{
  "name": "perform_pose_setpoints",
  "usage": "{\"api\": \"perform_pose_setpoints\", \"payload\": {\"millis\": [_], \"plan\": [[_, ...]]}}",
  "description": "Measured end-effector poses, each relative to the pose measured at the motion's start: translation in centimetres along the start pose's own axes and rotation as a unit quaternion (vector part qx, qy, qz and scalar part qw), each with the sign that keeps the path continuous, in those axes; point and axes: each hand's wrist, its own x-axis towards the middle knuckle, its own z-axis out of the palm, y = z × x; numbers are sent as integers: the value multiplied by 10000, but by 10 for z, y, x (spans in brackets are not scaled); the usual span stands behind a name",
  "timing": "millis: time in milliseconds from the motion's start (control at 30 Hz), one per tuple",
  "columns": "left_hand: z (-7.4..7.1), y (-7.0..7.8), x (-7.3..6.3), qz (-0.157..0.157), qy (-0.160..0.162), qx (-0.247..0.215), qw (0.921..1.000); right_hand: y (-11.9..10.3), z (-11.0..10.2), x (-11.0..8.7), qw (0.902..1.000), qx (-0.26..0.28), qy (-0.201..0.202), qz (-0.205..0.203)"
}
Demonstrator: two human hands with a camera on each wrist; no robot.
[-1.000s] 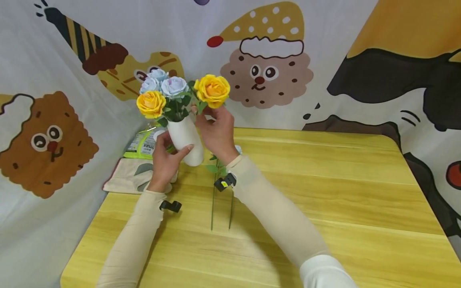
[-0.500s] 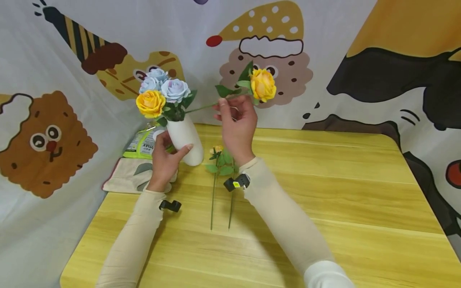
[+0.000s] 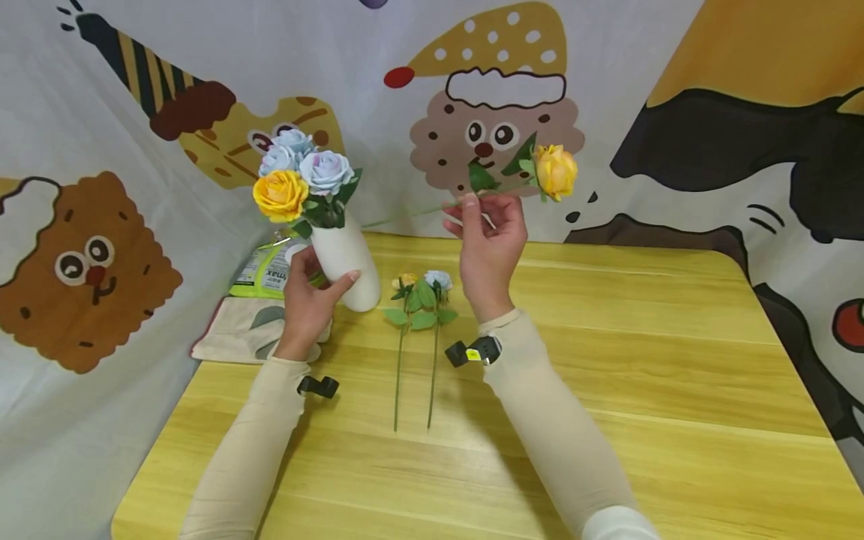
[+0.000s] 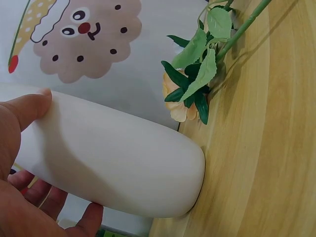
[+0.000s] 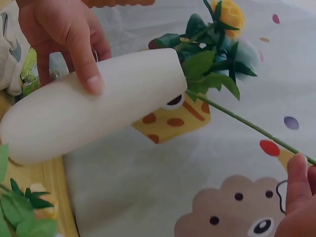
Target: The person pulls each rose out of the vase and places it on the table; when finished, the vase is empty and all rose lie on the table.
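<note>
My left hand [image 3: 307,307] grips a white vase [image 3: 351,262] around its side, thumb across the front; the vase leans a little. Pale blue roses [image 3: 327,172] and one yellow rose [image 3: 280,196] stand in its mouth. To the right, my right hand [image 3: 494,251] pinches the green stem [image 5: 247,123] of another yellow rose [image 3: 556,172], whose bloom points away from the vase. In the right wrist view that stem runs to the vase's mouth; whether its end is inside cannot be told.
On the wooden table [image 3: 607,360] lie a small yellow rose [image 3: 405,281] and a light blue rose [image 3: 439,280], stems toward me. A cloth glove [image 3: 232,330] and a green-yellow packet [image 3: 263,270] sit behind my left hand. A cartoon-printed curtain [image 3: 378,112] hangs behind.
My right hand has moved right with the yellow rose, drawing its bloom away from the bunch and laying the stem more sideways. My left hand and the vase have stayed in place.
</note>
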Motion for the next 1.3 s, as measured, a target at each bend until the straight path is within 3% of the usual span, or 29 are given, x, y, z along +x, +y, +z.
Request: {"api": "perform_pose_setpoints", "payload": {"millis": [300, 567, 767, 1067, 1300], "plan": [[0, 0, -1, -1, 26, -80, 10000, 1, -34, -7, 9966, -548, -157, 592], [1, 1, -1, -39, 15, -205, 9998, 8, -63, -14, 9802, -1431, -411, 1302], [2, 4, -1, -159, -6, -176, 9997, 14, -80, -20, 9551, -2094, -940, 1874], [1, 11, -3, -356, 39, -159, 9992, 28, -104, -33, 9067, -2402, -1864, 2923], [3, 16, -2, -314, 63, -64, 9995, 37, -120, -44, 8697, -2616, -2381, 3442]]}}
